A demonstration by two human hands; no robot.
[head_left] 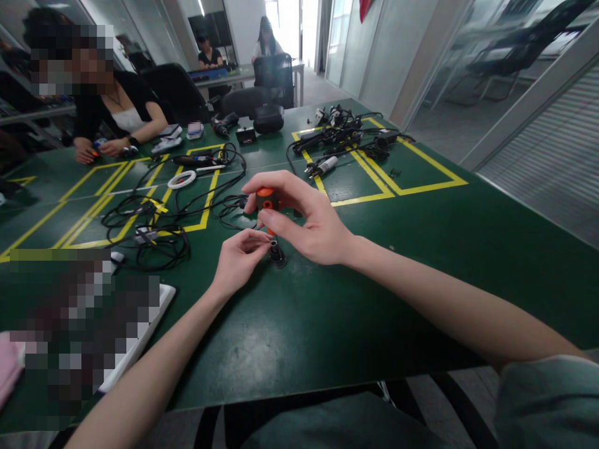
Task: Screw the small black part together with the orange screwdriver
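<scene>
In the head view, my right hand (304, 218) is closed around the orange and black handle of a screwdriver (266, 202), held upright with its shaft pointing down. Directly below stands a small black tapered part (277, 254) with a round base, upright on the green table. My left hand (241, 259) comes from the left, thumb and fingers pinched at the top of this part, close to the screwdriver's shaft. The screwdriver's tip is too small and partly covered to make out.
Tangled black cables (154, 231) lie left on the green table (355, 312), with a white ring (181, 179) behind. Black cabled devices (337, 134) sit at the back right inside yellow tape. A white-edged tray (161, 299) is front left. A person (116, 112) sits across.
</scene>
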